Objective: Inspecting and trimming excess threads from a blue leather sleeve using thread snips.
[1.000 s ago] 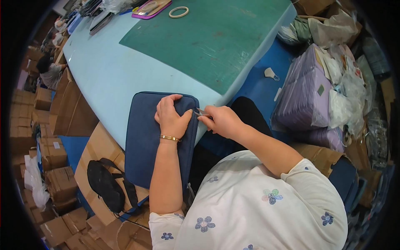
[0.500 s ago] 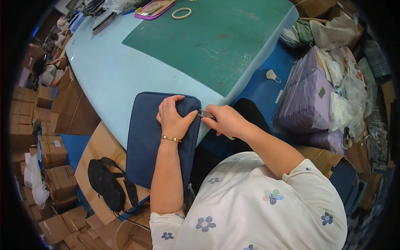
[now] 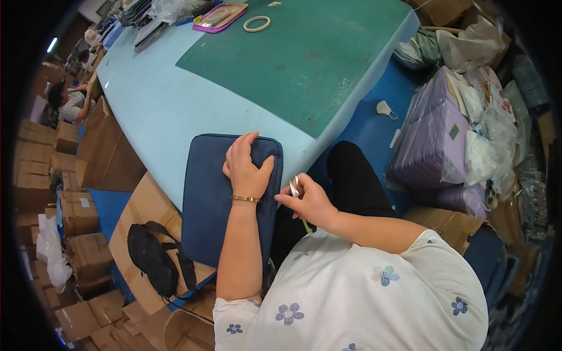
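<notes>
A dark blue zip-edged laptop sleeve (image 3: 219, 199) rests partly on the near corner of the pale blue table and reaches toward my lap. My left hand (image 3: 247, 174) lies over its upper right part, fingers spread, thumb near the right edge. Just off that edge, my right hand (image 3: 310, 202) is closed around small thread snips (image 3: 294, 188). Their two silvery blades point upward and stand slightly apart, and a yellow-green end shows below my fingers. My palm hides most of the snips' body.
A green mat (image 3: 293, 64) covers the table's far part, with a tape ring (image 3: 257, 23) and a purple-rimmed tray (image 3: 220, 17) behind. A black pouch (image 3: 152, 257) lies on cardboard at left. Wrapped purple cases (image 3: 427, 131) are stacked at right. Other people sit far left.
My right hand has drawn back from the sleeve's edge, toward me, and the snips' blades now point up. My left hand stays on the sleeve, thumb lifted slightly away from the edge.
</notes>
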The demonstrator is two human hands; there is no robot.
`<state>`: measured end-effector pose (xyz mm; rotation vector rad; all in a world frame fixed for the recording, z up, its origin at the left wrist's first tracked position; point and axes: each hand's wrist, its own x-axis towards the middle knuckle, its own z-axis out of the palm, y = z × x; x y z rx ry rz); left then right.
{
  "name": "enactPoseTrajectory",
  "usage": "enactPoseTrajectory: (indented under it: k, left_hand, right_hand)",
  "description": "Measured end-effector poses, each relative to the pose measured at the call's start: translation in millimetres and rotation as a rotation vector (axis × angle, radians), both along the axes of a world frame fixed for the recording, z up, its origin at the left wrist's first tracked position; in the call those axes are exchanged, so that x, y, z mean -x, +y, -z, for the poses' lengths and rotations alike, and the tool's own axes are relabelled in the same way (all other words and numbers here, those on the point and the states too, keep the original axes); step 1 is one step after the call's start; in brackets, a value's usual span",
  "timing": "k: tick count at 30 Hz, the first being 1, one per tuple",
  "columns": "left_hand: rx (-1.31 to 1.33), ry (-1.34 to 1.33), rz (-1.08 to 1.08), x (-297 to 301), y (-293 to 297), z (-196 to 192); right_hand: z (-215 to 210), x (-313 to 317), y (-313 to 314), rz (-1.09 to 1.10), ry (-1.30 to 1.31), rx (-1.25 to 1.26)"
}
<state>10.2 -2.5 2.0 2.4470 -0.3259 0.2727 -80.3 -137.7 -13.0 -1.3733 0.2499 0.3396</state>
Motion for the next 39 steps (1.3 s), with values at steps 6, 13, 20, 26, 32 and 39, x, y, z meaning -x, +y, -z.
enactPoseTrajectory:
  k: [6, 13, 20, 26, 32, 39]
  left_hand:
    - [0.045, -0.050, -0.135, 13, -3, 4]
    - [-0.131, -0.321, 0.091, 9, 2, -68]
    - [-0.373, -0.424, 0.402, 1, 7, -179]
    - [-0.277, -0.226, 0.376, 39, -3, -159]
    - [-0.054, 0.035, 0.296, 82, 9, -56]
    - [0.691, 0.520, 0.058, 111, 35, -12]
  right_hand:
    - [7, 5, 16, 0.076, 0.170, -0.215]
    - [-19, -7, 0, -0.025, -0.142, -0.295]
    - [-67, -54, -42, -0.391, -0.352, -0.130]
    - [-103, -83, -100, -0.672, -0.412, 0.159]
    - [-79, -85, -92, -0.953, -0.425, 0.435]
    - [-59, -74, -73, -0.958, -0.441, 0.404]
